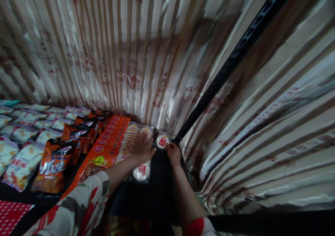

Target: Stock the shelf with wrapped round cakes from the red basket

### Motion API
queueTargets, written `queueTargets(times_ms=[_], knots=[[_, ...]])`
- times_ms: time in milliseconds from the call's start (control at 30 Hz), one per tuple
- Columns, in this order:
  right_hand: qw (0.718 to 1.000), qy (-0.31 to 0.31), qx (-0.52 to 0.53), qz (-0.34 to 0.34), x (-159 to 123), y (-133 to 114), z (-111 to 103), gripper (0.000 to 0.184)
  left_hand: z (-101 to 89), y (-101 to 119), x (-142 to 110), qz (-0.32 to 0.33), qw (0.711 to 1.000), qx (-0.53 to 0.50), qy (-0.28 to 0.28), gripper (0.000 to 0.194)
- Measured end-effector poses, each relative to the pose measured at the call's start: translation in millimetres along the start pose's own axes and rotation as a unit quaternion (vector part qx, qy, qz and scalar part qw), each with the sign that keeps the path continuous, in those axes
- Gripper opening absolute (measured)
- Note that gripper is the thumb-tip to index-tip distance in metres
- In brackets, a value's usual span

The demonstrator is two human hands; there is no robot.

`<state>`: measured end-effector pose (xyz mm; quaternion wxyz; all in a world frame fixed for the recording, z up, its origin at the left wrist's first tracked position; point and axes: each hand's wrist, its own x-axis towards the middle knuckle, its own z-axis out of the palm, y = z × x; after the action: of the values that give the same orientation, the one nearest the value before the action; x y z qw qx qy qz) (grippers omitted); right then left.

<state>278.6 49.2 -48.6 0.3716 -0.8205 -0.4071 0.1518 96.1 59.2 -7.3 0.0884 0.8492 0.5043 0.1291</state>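
Observation:
My left hand (142, 147) lies flat with fingers spread on a row of clear packs of round white cakes (131, 138) on a dark shelf (154, 194). My right hand (173, 153) is closed on the edge of one clear pack holding a round white cake with a red label (162, 140), at the shelf's back right corner. Another pack of white cake with a red label (141, 171) lies just below my left wrist.
Left of the cakes lie long orange snack packs (104, 148), then dark orange bags (53, 168), then white striped bags (21, 159). Shiny striped sheeting (125, 54) hangs behind and at the right. A black slotted upright (230, 65) rises from the corner.

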Motion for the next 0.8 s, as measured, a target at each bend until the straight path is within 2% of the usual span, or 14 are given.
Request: queueTargets(times_ms=[167,367,567,800], knots=[[0.998,-0.016,-0.061,0.011,5,-21,3,0.030,9.8,-4,-2,0.014,0.999,0.006,0.038,0.054],[0.995,-0.028,-0.098,0.012,13,-32,9,0.032,12.1,-4,-2,0.008,0.999,0.015,0.046,0.054],[0.988,-0.047,-0.144,-0.022,16,-36,14,0.036,17.8,-6,0,0.006,0.999,0.021,0.046,0.055],[0.990,-0.022,-0.129,-0.061,14,-29,21,0.039,21.4,-6,1,0.003,0.999,0.008,0.043,0.056]])
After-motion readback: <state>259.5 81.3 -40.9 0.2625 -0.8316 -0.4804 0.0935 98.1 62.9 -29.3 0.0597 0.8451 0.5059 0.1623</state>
